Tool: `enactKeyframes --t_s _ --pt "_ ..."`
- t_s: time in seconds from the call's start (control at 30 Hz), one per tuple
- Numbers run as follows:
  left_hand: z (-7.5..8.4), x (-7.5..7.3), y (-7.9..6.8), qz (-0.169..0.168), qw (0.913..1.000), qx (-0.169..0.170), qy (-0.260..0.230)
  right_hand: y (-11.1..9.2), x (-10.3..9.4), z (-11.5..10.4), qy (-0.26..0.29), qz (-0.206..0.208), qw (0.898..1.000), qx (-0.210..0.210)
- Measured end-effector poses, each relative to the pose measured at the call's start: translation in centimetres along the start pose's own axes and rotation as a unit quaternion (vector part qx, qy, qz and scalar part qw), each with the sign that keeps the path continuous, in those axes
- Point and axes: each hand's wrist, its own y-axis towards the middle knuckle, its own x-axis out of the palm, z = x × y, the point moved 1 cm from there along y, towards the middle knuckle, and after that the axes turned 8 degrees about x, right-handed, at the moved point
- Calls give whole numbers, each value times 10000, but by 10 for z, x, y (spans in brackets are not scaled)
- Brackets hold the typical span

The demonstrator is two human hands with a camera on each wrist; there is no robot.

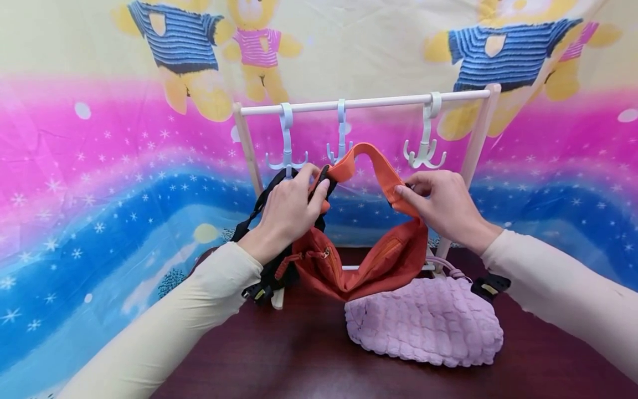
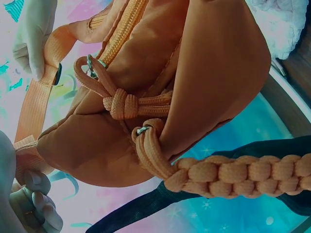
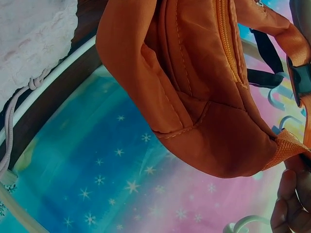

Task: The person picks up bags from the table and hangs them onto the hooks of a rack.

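An orange-red sling bag [image 1: 359, 277] hangs between my two hands, its zipped front sagging in the middle. My left hand [image 1: 294, 208] pinches the strap by its black buckle at the bag's left end. At the other end, my right hand [image 1: 443, 202] pinches the orange strap [image 1: 381, 166] between thumb and fingers. The strap arches up between the hands, in front of the rack. Braided cord pulls [image 2: 233, 174] dangle from the zip in the left wrist view. In the right wrist view, the bag's tapered end [image 3: 228, 141] runs into the webbing near my fingers.
A wooden rack [image 1: 369, 102] carries a blue hook [image 1: 286, 138], a second blue hook [image 1: 341, 127] and a pale green one [image 1: 426, 138]. Black straps [image 1: 256, 210] hang at the left hook. A pink quilted bag [image 1: 428, 324] lies on the dark table [image 1: 279, 354]. Behind is a printed cloth.
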Motion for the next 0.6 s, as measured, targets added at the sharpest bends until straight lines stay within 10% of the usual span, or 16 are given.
enactKeyframes --t_s 0.6 --pt "1 -1 6 -31 9999 -97 -73 11 4 -1 41 151 9998 122"
